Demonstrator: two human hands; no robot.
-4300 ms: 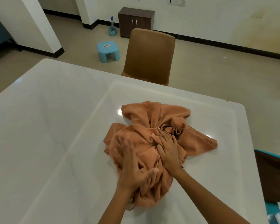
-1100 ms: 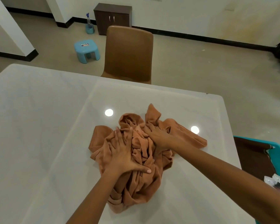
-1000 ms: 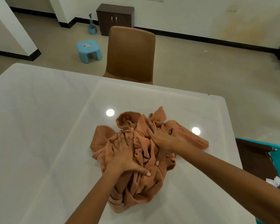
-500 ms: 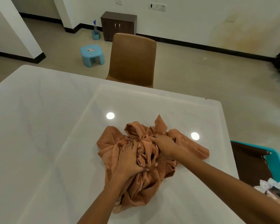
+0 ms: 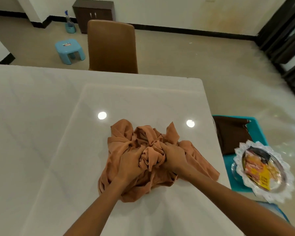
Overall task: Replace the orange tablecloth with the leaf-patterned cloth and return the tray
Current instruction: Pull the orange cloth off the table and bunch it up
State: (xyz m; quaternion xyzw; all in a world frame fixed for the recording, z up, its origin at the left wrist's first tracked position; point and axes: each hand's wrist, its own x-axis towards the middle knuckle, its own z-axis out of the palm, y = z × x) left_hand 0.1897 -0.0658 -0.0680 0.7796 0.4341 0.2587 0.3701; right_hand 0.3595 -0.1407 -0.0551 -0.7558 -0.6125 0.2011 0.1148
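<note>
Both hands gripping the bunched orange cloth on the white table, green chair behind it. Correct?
Not quite: in the head view the chair is brown, not green. Both the left hand and right hand do grip the bunched orange cloth on the white table.

A: Support surface, please.

B: I see a glossy white table showing two round light reflections. The orange tablecloth lies bunched directly on it, toward the near right area.

A: And the floor?

B: A beige floor carries a brown chair at the table's far edge and a blue stool beside the chair.
</note>
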